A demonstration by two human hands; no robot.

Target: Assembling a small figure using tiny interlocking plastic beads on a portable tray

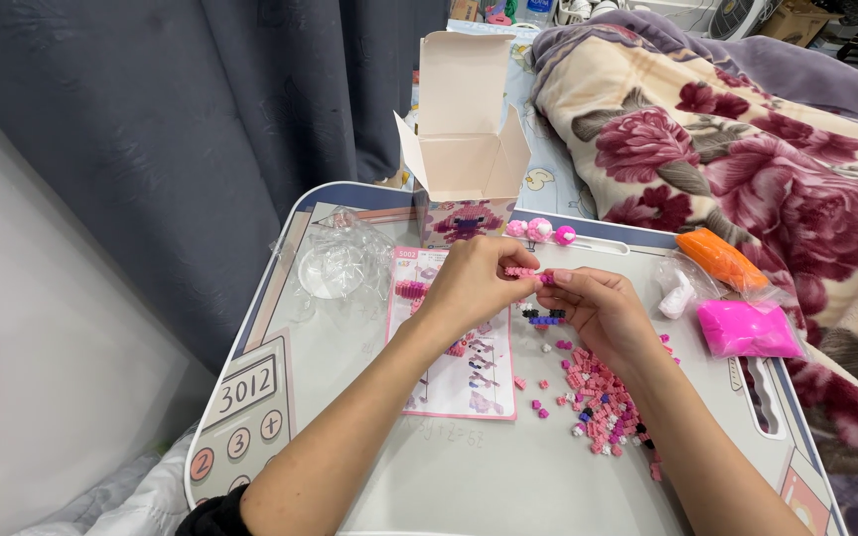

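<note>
Pink brick assembly [526, 272], a short strip only a few pieces long, is held above the worktop [469, 476] between both hands: left hand [474, 283] pinches one end, right hand [598, 308] pinches the other. Judged early in the build: a loose brick pile [603, 402] remains unused, and a small dark sub-assembly [545, 318] lies just beside the right hand. Instruction sheet [469, 382] lies flat under the left wrist. Open room lies at the near edge; the open box [464, 159] and three round pink pieces [540, 230] crowd the far edge, bagged parts [747, 328] the right.
</note>
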